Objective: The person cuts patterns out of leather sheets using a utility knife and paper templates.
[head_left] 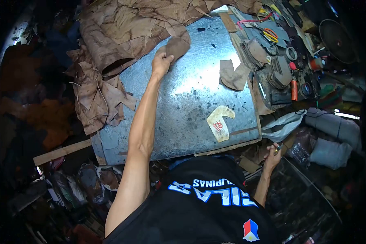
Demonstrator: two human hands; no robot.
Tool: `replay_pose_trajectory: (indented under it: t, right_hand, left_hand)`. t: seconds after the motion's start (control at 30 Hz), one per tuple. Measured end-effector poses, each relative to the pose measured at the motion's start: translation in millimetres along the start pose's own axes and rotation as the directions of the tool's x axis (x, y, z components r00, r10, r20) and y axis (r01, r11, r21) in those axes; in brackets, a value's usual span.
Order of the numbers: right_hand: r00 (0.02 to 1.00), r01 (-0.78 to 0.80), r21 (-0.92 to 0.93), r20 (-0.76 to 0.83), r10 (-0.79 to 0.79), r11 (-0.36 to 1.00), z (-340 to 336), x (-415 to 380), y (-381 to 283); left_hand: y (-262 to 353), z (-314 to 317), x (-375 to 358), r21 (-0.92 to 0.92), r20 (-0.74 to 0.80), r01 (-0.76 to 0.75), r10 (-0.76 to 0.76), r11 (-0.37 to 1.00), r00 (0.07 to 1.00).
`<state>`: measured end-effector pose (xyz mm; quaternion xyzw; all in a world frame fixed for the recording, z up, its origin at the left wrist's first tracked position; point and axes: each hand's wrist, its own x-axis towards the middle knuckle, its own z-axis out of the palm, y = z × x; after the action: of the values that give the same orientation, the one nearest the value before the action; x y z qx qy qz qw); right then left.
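holding brown leather [179, 46] in left hand [162, 64], one template [219, 123] on table [179, 118]

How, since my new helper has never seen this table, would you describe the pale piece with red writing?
On the metal-topped table, go to the near right corner, towards the black shirt. There lies the pale piece, flat and bent like a hook, with red writing on it. Its cream colour and red marks set it apart from the plain brown cut piece farther up the table.
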<state>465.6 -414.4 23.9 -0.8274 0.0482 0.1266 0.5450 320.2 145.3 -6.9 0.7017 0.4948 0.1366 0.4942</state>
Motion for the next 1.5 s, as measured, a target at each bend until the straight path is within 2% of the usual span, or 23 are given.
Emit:
replay_pose_trajectory:
  t: [0.03,0.07,0.1,0.13,0.2,0.23,0.3,0.33,0.5,0.63,0.7,0.87,0.9,0.97,1.03,1.1,1.17,1.27,1.3,1.33,1.37,1.43,1.5]
  right_hand:
    - [1.0,-0.003,-0.001,0.009,0.003,1.0,0.2,5.7,-4.7]
    - [0.998,0.06,0.022,0.024,-0.061,0.998,0.5,10.5,-9.4]
    - [0.991,0.123,0.046,0.039,-0.125,0.991,2.2,15.7,-13.3]
    - [0.99,0.129,0.055,0.055,-0.132,0.99,5.5,20.8,-16.1]
    - [0.987,0.127,0.069,0.092,-0.133,0.989,23.0,21.5,-34.4]
    - [0.984,0.128,0.091,0.114,-0.138,0.988,33.7,19.0,-44.6]
    - [0.963,0.148,0.099,0.214,-0.166,0.984,54.0,11.8,-60.3]
    - [0.943,0.177,0.078,0.27,-0.192,0.981,62.9,8.4,-65.8]
    - [0.833,0.148,0.023,0.536,-0.137,0.989,106.9,-16.0,-80.5]
    - [0.72,0.213,-0.057,0.683,-0.117,0.975,131.2,-46.4,-92.3]
    - [0.713,0.228,-0.087,0.693,-0.106,0.97,139.2,-60.2,-92.6]
    - [0.643,0.354,-0.114,0.751,-0.153,0.928,146.2,-82.4,-69.7]
    - [0.633,0.397,-0.128,0.755,-0.17,0.909,147.3,-86.8,-67.5]
    - [0.651,0.394,-0.146,0.742,-0.163,0.908,145.8,-103.1,-76.4]
    - [0.633,0.541,-0.23,0.744,-0.211,0.809,150.1,-113.5,-76.0]
    - [0.633,0.514,-0.164,0.736,-0.242,0.842,153.0,-125.8,-76.6]
    - [0.667,0.45,-0.146,0.711,-0.223,0.881,148.9,-125.2,-62.2]
    - [0.655,0.517,-0.161,0.707,-0.267,0.841,142.5,-126.0,-54.1]
    - [0.685,0.485,-0.195,0.691,-0.232,0.852,140.6,-128.4,-52.3]
    - [0.716,0.452,-0.231,0.67,-0.196,0.862,140.8,-130.4,-52.2]
    - [0.722,0.454,-0.228,0.661,-0.206,0.862,142.0,-132.6,-52.3]
    - [0.751,0.379,-0.193,0.635,-0.179,0.905,144.0,-141.1,-52.1]
    - [0.754,0.413,-0.2,0.623,-0.21,0.889,147.9,-146.6,-53.0]
  left_hand:
    - [8.5,-4.8,-9.9,0.004,-0.006,0.007,-0.007,1.0,1.0]
    - [12.3,-10.2,-26.4,0.143,-0.152,-0.278,0.299,0.95,0.942]
    - [18.9,-16.2,-46.7,0.315,-0.243,-0.506,0.584,0.803,0.775]
    - [28.6,-23.3,-72.3,0.318,-0.249,-0.493,0.573,0.81,0.78]
    - [35.1,-33.7,-132.1,0.672,0.017,-0.514,0.682,0.534,0.731]
    - [22.1,-32.3,-154.2,0.671,0.01,-0.492,0.657,0.554,0.754]
    - [-15.4,-26.2,-201.1,0.639,0.106,-0.608,0.728,0.472,0.677]
    - [-40.8,-23.5,-223.3,0.605,0.166,-0.575,0.619,0.551,0.767]
    - [-98.1,-17.2,-290.1,0.619,0.188,-0.417,0.39,0.665,0.901]
    - [-87.3,-22.4,-299.5,0.542,0.096,-0.373,0.385,0.753,0.918]
    - [-88.9,-24.5,-296.7,0.455,-0.02,-0.31,0.357,0.835,0.934]
    - [-80.0,-22.8,-258.4,0.403,-0.253,-0.339,0.46,0.85,0.851]
    - [-78.8,-18.5,-247.1,0.401,-0.257,-0.345,0.465,0.849,0.847]
    - [-75.7,-9.1,-226.6,0.394,-0.124,-0.232,0.301,0.89,0.945]
    - [-95.0,8.7,-205.7,0.352,-0.108,-0.343,0.402,0.871,0.909]
    - [-91.8,5.7,-198.8,0.184,-0.117,-0.317,0.34,0.931,0.933]
    - [-59.6,-42.1,-203.5,-0.123,-0.033,-0.196,0.194,0.973,0.981]
    - [-63.4,-112.2,-186.7,-0.176,-0.274,-0.341,0.287,0.923,0.918]
    - [-51.4,-153.2,-187.2,-0.244,-0.237,-0.212,0.153,0.946,0.959]
    - [-65.8,-186.4,-171.8,-0.194,-0.294,-0.219,0.156,0.956,0.943]
    - [-60.8,-218.7,-169.4,-0.259,-0.365,-0.109,0.007,0.96,0.931]
    - [-85.2,-272.0,-147.0,-0.387,-0.436,-0.196,0.009,0.901,0.9]
    - [-115.2,-308.5,-135.3,-0.307,-0.529,-0.111,-0.073,0.945,0.845]
